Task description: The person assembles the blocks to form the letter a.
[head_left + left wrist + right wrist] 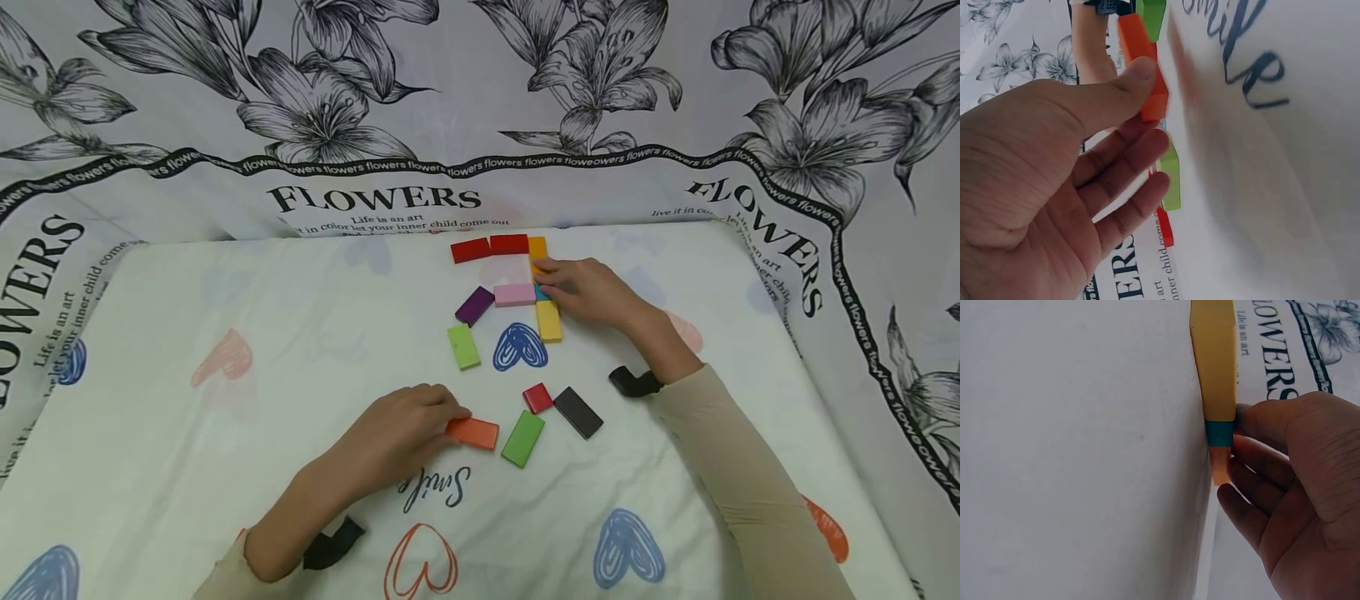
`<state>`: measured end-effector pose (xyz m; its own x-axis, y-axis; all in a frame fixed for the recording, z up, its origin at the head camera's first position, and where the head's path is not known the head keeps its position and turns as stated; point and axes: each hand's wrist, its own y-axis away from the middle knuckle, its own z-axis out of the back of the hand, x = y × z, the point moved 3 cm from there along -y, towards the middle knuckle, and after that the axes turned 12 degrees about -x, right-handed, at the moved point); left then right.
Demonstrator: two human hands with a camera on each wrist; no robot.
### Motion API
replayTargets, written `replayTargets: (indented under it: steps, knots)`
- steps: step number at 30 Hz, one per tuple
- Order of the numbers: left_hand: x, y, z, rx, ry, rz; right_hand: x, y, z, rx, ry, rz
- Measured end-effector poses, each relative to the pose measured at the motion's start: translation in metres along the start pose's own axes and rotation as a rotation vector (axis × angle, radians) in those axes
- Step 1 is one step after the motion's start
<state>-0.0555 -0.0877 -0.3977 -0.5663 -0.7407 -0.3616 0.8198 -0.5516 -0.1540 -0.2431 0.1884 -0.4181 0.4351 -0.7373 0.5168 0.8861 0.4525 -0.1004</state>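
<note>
Between thumb and fingertips, my left hand pinches an orange block; in the left wrist view the thumb lies across it. At the far side, my right hand touches a line of blocks with lightly bent fingers. A small blue block is under its thumb tip, between a yellow block and a yellow-orange block. The fingertips partly cover these. A pink block meets the blue one. Two red blocks run left from the line's far end.
Left of the pink block are a purple block and a light green block. Nearer me lie a green block, a small red block and a black block. A printed white cloth covers the surface.
</note>
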Motion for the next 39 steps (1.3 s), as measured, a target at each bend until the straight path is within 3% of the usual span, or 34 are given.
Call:
replayTargets:
  steps: [9,17,27,39]
  knots:
    - [0.003,-0.038,0.003,-0.046,-0.021,0.005,0.000,0.000,0.000,0.010,-0.006,-0.003]
    - [0.003,-0.067,-0.004,0.010,0.000,-0.007,-0.001,0.000,-0.001,0.015,-0.014,-0.006]
    - [0.001,-0.074,-0.011,0.053,-0.067,-0.013,-0.003,0.000,-0.001,0.013,-0.017,-0.008]
    - [0.007,-0.075,-0.013,0.036,-0.096,-0.022,-0.001,-0.001,-0.001,0.000,-0.006,-0.003]
